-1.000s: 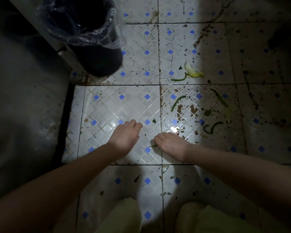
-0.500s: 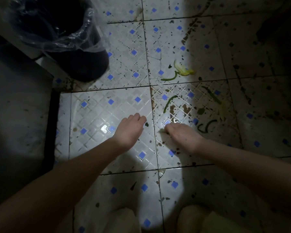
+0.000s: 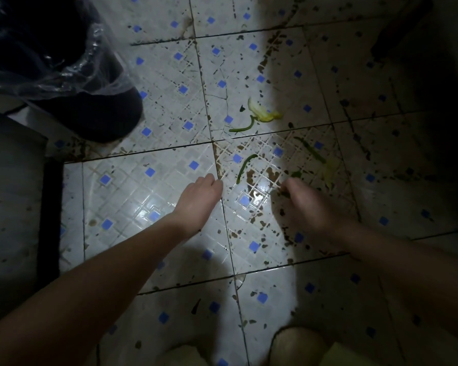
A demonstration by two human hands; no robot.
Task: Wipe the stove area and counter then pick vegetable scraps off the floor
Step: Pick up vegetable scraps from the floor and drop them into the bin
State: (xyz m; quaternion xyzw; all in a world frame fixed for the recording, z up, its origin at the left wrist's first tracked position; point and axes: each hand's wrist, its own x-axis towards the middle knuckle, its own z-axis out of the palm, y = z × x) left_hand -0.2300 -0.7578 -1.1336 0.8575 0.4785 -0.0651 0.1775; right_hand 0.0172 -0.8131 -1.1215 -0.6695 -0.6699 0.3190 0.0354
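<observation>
Both hands have reached farther across the floor [image 3: 143, 196] toward the scraps than a second ago, and the right hand has slid to the right into shadow.

Head view, looking down in dim light at stained white tiles with small blue squares. The left hand [image 3: 200, 199] hovers low with its fingers relaxed and holding nothing. The right hand [image 3: 302, 204] has its fingers curled under; it is too dark and blurred to tell whether it pinches a scrap.

A curved green strip [image 3: 245, 167] lies between the two hands, just beyond their fingertips. Farther off lie a second green strip [image 3: 242, 128] and a yellow peel [image 3: 263, 113], touching. To the right, in shadow, are a dark green strip [image 3: 311, 153] and a pale scrap [image 3: 328, 171]. A black bin [image 3: 95, 114] with a clear liner stands far left.

Picking up is likely under way. The curved strip looks thin and flat against a wet tile, so pinching one raised end should work better than pressing down. Working near to far, then right, would avoid missing the shadowed pieces.
</observation>
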